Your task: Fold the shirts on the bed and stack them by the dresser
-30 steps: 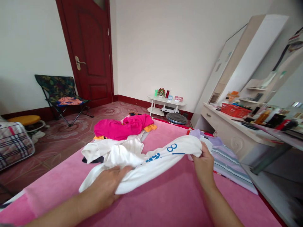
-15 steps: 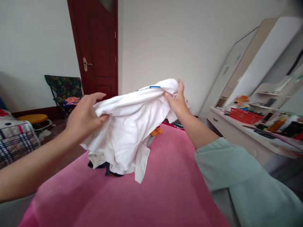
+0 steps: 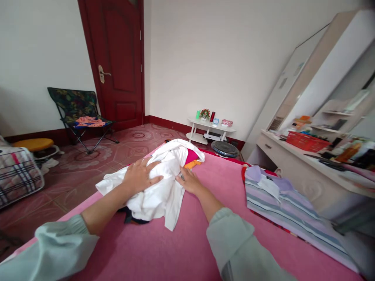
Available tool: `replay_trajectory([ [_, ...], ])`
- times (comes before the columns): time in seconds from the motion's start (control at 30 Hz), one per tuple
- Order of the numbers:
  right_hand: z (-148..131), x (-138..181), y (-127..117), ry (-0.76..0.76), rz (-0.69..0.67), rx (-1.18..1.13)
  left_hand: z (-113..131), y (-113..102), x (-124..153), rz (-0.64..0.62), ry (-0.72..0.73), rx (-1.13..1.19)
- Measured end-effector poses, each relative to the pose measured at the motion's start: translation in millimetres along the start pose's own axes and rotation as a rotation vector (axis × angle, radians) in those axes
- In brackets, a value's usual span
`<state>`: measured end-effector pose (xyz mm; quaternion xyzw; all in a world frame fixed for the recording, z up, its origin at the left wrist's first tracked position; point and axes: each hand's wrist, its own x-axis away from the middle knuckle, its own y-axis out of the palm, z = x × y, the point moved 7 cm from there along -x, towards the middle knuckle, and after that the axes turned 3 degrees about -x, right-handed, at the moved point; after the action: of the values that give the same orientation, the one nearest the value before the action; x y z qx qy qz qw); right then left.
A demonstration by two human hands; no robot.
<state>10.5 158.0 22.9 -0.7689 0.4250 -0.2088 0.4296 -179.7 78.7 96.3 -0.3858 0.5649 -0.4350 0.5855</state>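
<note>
A crumpled white garment (image 3: 164, 183) lies on top of a heap of clothes on the pink bed cover (image 3: 181, 246). My left hand (image 3: 140, 175) rests on the white garment with its fingers spread over the cloth. My right hand (image 3: 189, 181) touches the garment's right edge, fingers pinched at the fabric. Bits of a magenta piece (image 3: 191, 155) and an orange piece (image 3: 193, 164) stick out from under the white cloth, and something dark (image 3: 129, 216) shows beneath the heap's near side.
A striped purple-collared shirt (image 3: 281, 207) lies flat on the bed's right side. A dresser (image 3: 295, 164) with a red basket (image 3: 306, 141) stands at right. A folding chair (image 3: 79, 113), red door (image 3: 120, 62), small white table (image 3: 209, 128) and yellow stool (image 3: 33, 144) stand beyond.
Both hands lifted the white garment off the bed, raised it high, then brought it down onto the clothes heap, covering the magenta piece. The striped shirt is in view again.
</note>
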Motion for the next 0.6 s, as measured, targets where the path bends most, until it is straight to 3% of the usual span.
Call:
replay_trajectory([
  [0.13,13,32,-35,-0.217,0.012,-0.109,2,-3,3,0.046,0.025,0.000],
  [0.2,47,61,-76,-0.148,0.155,-0.112,3,-3,5,0.067,0.028,0.017],
  [0.3,129,136,-162,0.298,0.593,0.183,6,-8,8,0.093,0.042,0.060],
  [0.4,196,226,-224,0.621,0.783,0.312,11,-15,13,0.120,0.079,0.099],
  [0.47,240,290,-244,1.041,0.830,0.385,13,-19,15,0.130,0.083,0.118],
  [0.5,255,313,-247,1.143,0.804,0.378,13,-20,15,0.135,0.080,0.124],
  [0.53,265,330,-247,1.202,0.791,0.372,13,-21,16,0.139,0.078,0.126],
  [0.6,274,347,-243,1.161,0.781,0.375,13,-22,16,0.150,0.072,0.124],
])
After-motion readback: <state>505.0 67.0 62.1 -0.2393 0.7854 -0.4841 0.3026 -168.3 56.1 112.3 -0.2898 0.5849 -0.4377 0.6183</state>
